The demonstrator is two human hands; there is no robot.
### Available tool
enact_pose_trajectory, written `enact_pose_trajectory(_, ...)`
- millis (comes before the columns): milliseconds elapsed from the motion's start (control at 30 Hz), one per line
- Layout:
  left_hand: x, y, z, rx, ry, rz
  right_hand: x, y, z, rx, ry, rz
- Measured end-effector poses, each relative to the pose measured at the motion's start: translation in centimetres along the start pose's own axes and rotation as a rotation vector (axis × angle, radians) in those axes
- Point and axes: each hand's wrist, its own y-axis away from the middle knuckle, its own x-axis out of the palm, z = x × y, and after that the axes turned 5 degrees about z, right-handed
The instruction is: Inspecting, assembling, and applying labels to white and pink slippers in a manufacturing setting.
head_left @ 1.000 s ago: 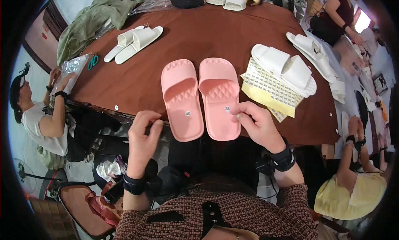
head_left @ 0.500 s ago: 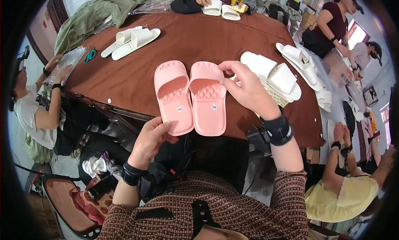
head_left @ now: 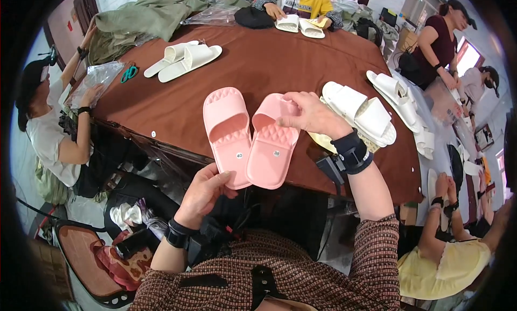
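Note:
Two pink slippers are held over the near edge of a brown-covered table (head_left: 226, 58). My left hand (head_left: 207, 190) is closed on the heel of the left pink slipper (head_left: 229, 117), thumb on top. With thumb and fingers, my right hand (head_left: 318, 116) grips the right pink slipper (head_left: 267, 165) near its toe and strap. Their toes spread apart in a V, and the heels meet, the right one overlapping the left. Each insole has a quilted upper part and a small round white sticker. Beside my right hand lies a pair of white slippers (head_left: 369, 114).
More white slippers (head_left: 186, 61) lie at the far left near teal scissors (head_left: 129, 73), others (head_left: 398, 98) along the right edge. Green cloth (head_left: 145, 20) is heaped at the back left. Co-workers sit around, one across handling white slippers (head_left: 311, 28). A chair (head_left: 81, 257) stands at lower left.
The right pink slipper has tilted, its toe swinging right and its heel coming over the left one. The co-worker at left now stretches an arm toward the green cloth.

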Motion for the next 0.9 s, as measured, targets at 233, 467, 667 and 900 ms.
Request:
enact_pose_trajectory(233,0.3,0.2,0.3,0.011,0.022,-0.026,-1.2,1.4,0.6,0.146,-0.277,0.053)
enact_pose_trajectory(467,0.0,0.2,0.9,0.085,0.084,0.0,-2.3,3.5,1.8,0.181,-0.459,0.035)
enact_pose_trajectory(667,0.5,0.7,0.0,0.223,0.112,-0.008,-5.2,6.6,4.5,0.203,-0.545,-0.18)
enact_pose_trajectory(900,2.2,1.7,-1.7,0.387,-0.094,-0.081,-3.9,10.2,6.5,0.245,-0.886,-0.248)
